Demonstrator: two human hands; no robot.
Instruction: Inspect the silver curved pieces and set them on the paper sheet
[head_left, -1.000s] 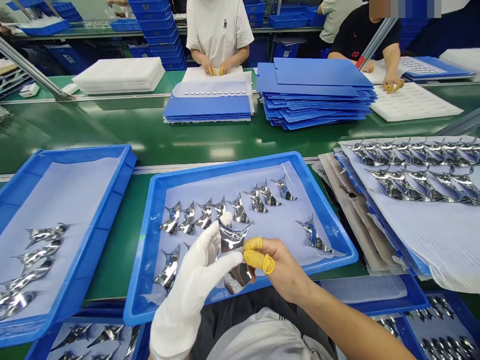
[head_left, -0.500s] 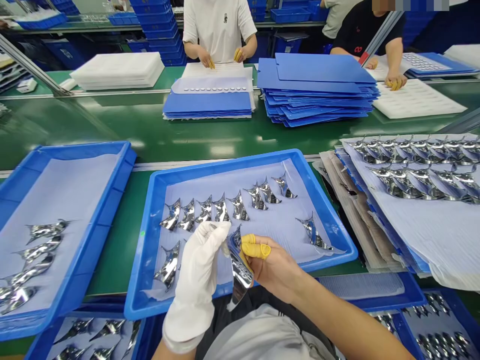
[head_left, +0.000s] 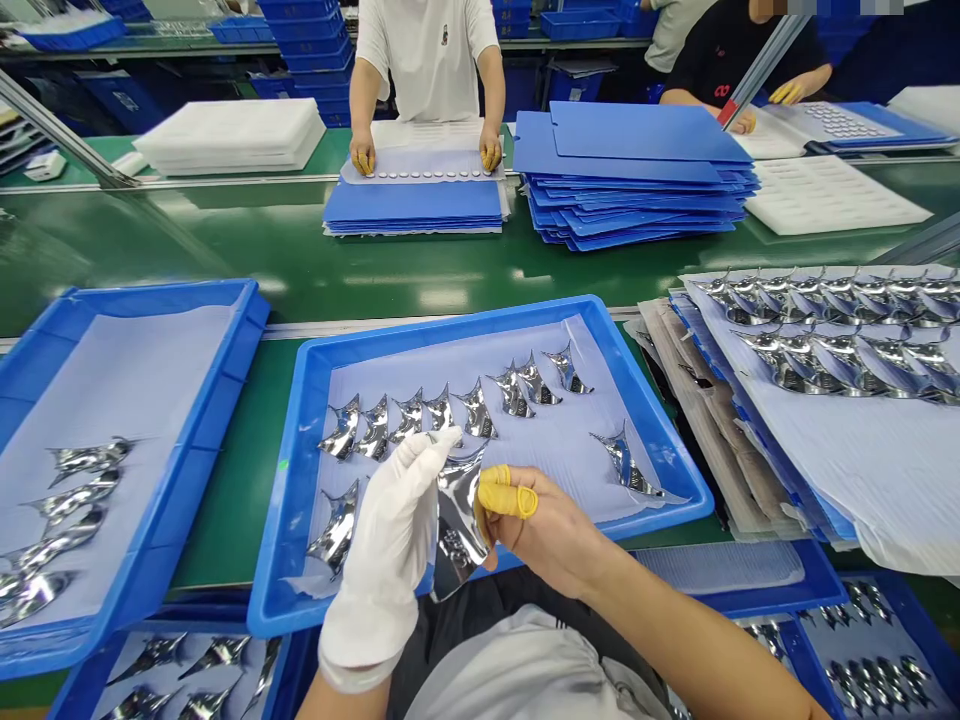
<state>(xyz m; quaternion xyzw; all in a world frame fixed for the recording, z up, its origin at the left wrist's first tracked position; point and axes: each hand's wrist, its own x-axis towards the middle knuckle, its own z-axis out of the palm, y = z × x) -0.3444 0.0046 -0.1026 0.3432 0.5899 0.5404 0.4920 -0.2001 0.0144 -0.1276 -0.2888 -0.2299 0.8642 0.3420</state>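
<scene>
A shiny, mirror-finished curved metal piece (head_left: 459,525) with pointed corners is held upright between my two hands, over the near edge of a blue tray (head_left: 300,400). My left hand (head_left: 390,540), in a white glove, pinches its upper left edge. Yellow finger covers are on the thumb and a finger of my right hand (head_left: 536,520), which grips the right edge. Inside the paper-lined tray, a row of similar metal pieces (head_left: 409,418) runs along the far side. Single pieces lie at the left (head_left: 337,525) and at the right (head_left: 624,462).
At left stands another blue tray (head_left: 202,480) with several metal pieces. To the right, rows of pieces lie on a paper-covered stack (head_left: 817,470). Across the green bench (head_left: 285,255), a person in white (head_left: 427,60) works by blue sheets (head_left: 630,165); another in black sits at right.
The metal piece has turned in my hands, so its broad shiny face now shows. Across the bench, the person in white has moved both hands down and outward onto the paper sheet's ends.
</scene>
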